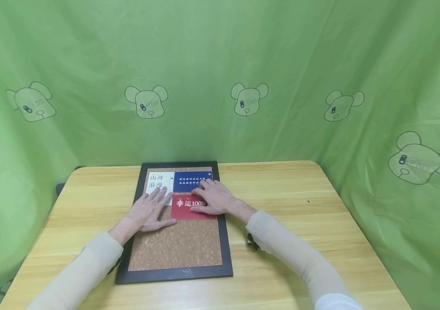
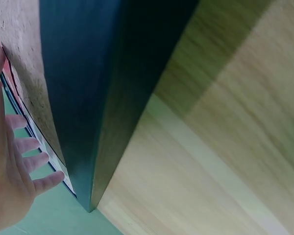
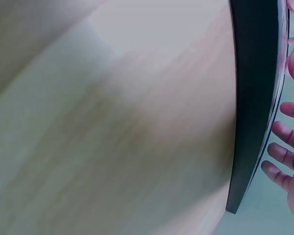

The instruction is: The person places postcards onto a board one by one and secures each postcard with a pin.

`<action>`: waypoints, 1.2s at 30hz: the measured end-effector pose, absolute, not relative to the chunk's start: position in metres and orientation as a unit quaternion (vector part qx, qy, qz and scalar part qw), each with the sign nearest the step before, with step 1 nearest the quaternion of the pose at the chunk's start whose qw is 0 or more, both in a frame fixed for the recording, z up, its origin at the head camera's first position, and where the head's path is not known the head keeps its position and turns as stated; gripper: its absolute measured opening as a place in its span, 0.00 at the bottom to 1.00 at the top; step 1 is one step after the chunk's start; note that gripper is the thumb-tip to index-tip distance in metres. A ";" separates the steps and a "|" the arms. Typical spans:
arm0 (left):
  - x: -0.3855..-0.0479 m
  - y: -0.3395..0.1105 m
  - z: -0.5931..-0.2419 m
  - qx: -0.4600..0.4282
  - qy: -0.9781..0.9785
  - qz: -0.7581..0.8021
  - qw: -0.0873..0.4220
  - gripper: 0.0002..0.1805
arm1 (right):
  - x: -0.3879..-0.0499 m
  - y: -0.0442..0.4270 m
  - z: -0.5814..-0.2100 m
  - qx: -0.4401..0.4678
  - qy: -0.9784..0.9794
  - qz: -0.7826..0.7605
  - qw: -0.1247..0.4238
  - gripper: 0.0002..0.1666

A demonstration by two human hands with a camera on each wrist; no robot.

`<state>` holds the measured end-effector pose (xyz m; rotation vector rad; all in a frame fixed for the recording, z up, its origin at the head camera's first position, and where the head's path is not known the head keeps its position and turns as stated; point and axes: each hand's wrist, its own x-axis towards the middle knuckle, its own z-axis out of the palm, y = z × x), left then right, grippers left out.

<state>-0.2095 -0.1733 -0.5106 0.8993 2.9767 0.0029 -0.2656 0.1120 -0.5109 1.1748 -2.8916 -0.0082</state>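
Observation:
A cork board (image 1: 177, 245) in a black frame lies flat on the table. On its upper half are a white card (image 1: 159, 178), a blue card (image 1: 185, 181) and a red card (image 1: 183, 213), all printed with characters. My left hand (image 1: 148, 213) rests with fingers spread over the white card's lower part, its thumb by the red card's lower left corner. Over the red card's right part lies my right hand (image 1: 215, 198), its fingers reaching onto the blue card. Both wrist views show the fingers extended, with nothing gripped. My right hand covers part of the printing.
The wooden table (image 1: 289, 206) extends to both sides of the board. A small dark spot (image 1: 309, 201) marks the table on the right. Behind and at the sides hangs a green curtain (image 1: 204, 51) with bear-head prints.

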 end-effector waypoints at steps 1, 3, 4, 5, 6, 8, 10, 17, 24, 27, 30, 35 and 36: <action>-0.209 -0.173 -0.510 0.290 0.957 0.003 0.017 0.54 | -0.265 0.114 -0.510 0.377 -0.926 0.001 0.012 0.43; -0.208 -0.172 -0.510 0.290 0.957 0.003 0.020 0.53 | -0.265 0.118 -0.508 0.376 -0.927 0.004 0.015 0.42; -0.208 -0.172 -0.510 0.292 0.956 0.005 0.020 0.53 | -0.264 0.120 -0.507 0.375 -0.927 0.006 0.017 0.42; -0.208 -0.171 -0.510 0.294 0.956 0.005 0.019 0.53 | -0.264 0.122 -0.506 0.374 -0.927 0.008 0.019 0.42; -0.208 -0.171 -0.510 0.294 0.956 0.005 0.020 0.53 | -0.264 0.125 -0.505 0.372 -0.928 0.009 0.021 0.42; -0.207 -0.171 -0.510 0.296 0.955 0.003 0.019 0.52 | -0.263 0.130 -0.504 0.368 -0.929 0.009 0.024 0.42; -0.206 -0.170 -0.511 0.300 0.954 0.003 0.011 0.52 | -0.262 0.136 -0.503 0.365 -0.930 0.013 0.025 0.43; -0.202 -0.170 -0.514 0.306 0.952 0.000 0.004 0.51 | -0.257 0.161 -0.500 0.349 -0.936 0.035 0.029 0.41; -0.200 -0.168 -0.513 0.309 0.951 -0.001 0.004 0.51 | -0.252 0.193 -0.503 0.324 -0.944 0.040 0.046 0.43; -0.199 -0.167 -0.512 0.310 0.951 -0.004 0.001 0.50 | -0.248 0.206 -0.503 0.321 -0.945 0.041 0.053 0.42; -0.198 -0.166 -0.512 0.308 0.952 -0.006 -0.003 0.47 | -0.243 0.219 -0.501 0.324 -0.943 0.033 0.061 0.41; -0.199 -0.165 -0.512 0.304 0.953 -0.003 -0.001 0.40 | -0.236 0.242 -0.499 0.321 -0.944 0.020 0.071 0.41; -0.199 -0.165 -0.512 0.304 0.953 -0.002 -0.002 0.39 | -0.235 0.246 -0.499 0.319 -0.945 0.019 0.073 0.41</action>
